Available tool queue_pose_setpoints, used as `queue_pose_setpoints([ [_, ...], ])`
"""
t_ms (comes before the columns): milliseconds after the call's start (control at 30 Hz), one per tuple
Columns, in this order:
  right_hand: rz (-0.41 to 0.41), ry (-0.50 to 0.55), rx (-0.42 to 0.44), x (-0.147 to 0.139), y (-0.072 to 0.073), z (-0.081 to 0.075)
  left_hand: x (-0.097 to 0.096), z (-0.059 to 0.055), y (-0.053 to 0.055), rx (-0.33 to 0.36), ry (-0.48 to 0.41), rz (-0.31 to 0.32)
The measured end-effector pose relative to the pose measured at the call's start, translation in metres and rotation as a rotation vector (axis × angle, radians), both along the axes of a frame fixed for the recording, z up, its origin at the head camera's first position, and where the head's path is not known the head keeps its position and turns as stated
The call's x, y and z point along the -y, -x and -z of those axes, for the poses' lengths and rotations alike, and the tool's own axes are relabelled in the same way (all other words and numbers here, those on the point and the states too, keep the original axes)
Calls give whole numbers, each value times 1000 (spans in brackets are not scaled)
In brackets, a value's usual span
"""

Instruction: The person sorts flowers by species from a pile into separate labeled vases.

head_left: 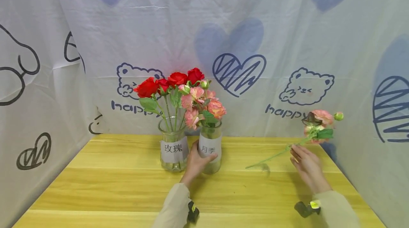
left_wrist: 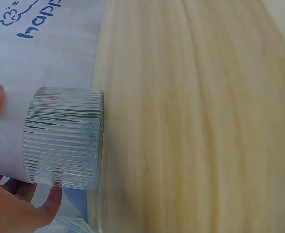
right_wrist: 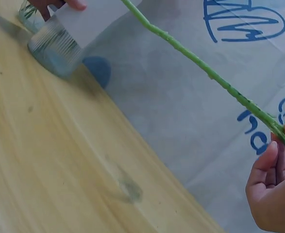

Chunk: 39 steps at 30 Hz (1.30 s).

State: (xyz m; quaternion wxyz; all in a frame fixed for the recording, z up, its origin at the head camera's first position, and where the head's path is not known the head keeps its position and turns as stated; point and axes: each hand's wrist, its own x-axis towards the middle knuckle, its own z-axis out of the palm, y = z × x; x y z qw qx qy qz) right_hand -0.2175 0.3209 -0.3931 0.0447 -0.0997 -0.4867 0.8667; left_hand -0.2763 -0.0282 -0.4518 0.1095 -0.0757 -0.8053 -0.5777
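Observation:
My left hand (head_left: 197, 161) grips a ribbed glass vase (head_left: 214, 166) around its white paper label (head_left: 209, 146); the left wrist view shows the vase's ribbed base (left_wrist: 64, 138) with fingers on both sides of it. Pink flowers (head_left: 204, 105) with green buds fill that vase. At the right, my right hand (head_left: 308, 166) pinches the green stem (right_wrist: 195, 58) of a pink flower spray (head_left: 321, 121). The spray slants above the table, blooms up and to the right, cut end pointing left toward the vase. One bud and some leaves show on it.
A second glass vase (head_left: 172, 135) with a paper label stands just left of my left hand, holding several red roses (head_left: 177, 79). Both vases stand toward the back of the wooden table (head_left: 105, 185). A printed white cloth (head_left: 179, 36) hangs behind and at the sides.

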Motion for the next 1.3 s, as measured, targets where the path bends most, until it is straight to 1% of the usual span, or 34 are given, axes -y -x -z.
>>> queue_pose_setpoints([
  [100,5,8,-8,4,5,-6,0,0,0,-2,-1,0],
  [233,28,28,-17,10,13,-17,0,-1,-1,1,0,-1],
  [467,98,79,-61,27,27,-47,1,0,0,10,4,-11],
  [633,132,84,-76,43,37,-68,1,0,1,11,10,-15],
  [800,151,69,-97,60,47,-87,1,0,1,1,2,-13],
  [900,176,42,-116,70,53,-95,1,0,1,0,1,-11],
  [1100,253,-6,-119,86,63,-107,1,0,0,1,5,-8],
  [1200,264,-54,-122,92,66,-112,1,0,0,-5,-9,5],
  [1300,256,-95,-133,96,69,-117,1,0,-1,-14,-21,18],
])
